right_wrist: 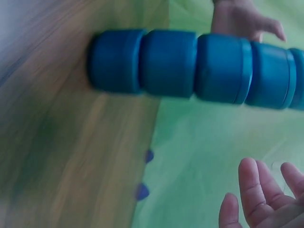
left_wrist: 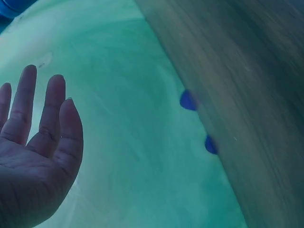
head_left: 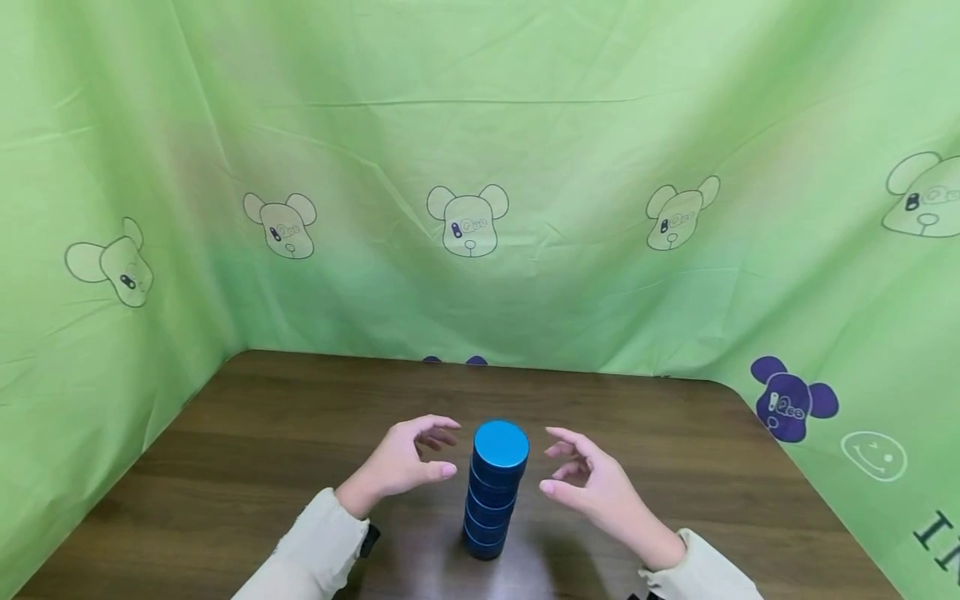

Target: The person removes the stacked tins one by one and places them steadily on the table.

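Note:
A tall stack of several blue metal round tins stands on the wooden table, slightly uneven from tin to tin. In the right wrist view the stacked tins appear sideways, with seams between them. My left hand hovers to the left of the stack's top, its fingers and thumb spread apart and holding nothing. On the other side my right hand mirrors it, a gap between its fingertips and the tins. The left wrist view shows the left palm bare, with only a corner of a blue tin at the upper left.
The dark wooden table reaches back to a green cloth backdrop printed with bear heads, which also rises along both sides. Pale sleeves with dark wrist straps cover my forearms. Shadows fall on the table near the stack.

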{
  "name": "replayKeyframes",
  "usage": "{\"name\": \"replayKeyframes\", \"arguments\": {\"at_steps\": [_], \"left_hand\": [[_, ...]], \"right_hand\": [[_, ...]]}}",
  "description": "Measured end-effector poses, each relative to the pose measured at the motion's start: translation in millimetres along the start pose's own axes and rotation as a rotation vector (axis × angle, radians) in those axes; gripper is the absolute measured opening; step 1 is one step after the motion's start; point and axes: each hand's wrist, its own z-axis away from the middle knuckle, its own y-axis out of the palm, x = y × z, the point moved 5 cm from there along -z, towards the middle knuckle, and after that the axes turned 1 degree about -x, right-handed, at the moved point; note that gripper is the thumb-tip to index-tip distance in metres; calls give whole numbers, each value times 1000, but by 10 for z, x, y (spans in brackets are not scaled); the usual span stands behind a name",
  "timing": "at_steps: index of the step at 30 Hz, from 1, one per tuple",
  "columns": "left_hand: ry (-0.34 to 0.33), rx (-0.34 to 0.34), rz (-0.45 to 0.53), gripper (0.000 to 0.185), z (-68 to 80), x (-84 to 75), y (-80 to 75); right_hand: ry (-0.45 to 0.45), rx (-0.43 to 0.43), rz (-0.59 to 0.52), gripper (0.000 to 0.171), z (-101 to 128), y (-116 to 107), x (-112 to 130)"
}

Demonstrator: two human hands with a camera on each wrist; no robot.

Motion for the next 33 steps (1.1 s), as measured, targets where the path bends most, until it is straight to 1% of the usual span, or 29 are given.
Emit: {"name": "replayKeyframes", "arguments": {"at_steps": [1,5,8,10,13,16,18,21,26,33], "left_hand": [[2,5,-2,48,-15,-11,27],[17,37,8,52,-78,-54,122],[31,65,27,56,-105,-82,166],[45,81,23,56,-116,-99,194],[82,99,7,52,-130,-146,240],[125,116,17,48,-147,-198,287],[140,124,27,46,-154,-218,310],[137,125,38,44,-164,-214,325],[116,126,31,42,-163,-195,326],[51,136,21,37,-157,-184,331]], "right_hand": [[20,13,-6,57,-27,32,21],[53,49,-19,59,-109,139,124],[49,62,-26,60,-157,206,190],[46,63,-23,59,-182,245,223],[30,60,-23,58,-207,280,261],[17,59,-25,58,-219,298,292],[12,65,-30,60,-225,306,308],[5,73,-38,61,-234,309,334],[-10,74,-29,57,-252,301,365],[-28,58,-20,51,-246,278,377]]}}
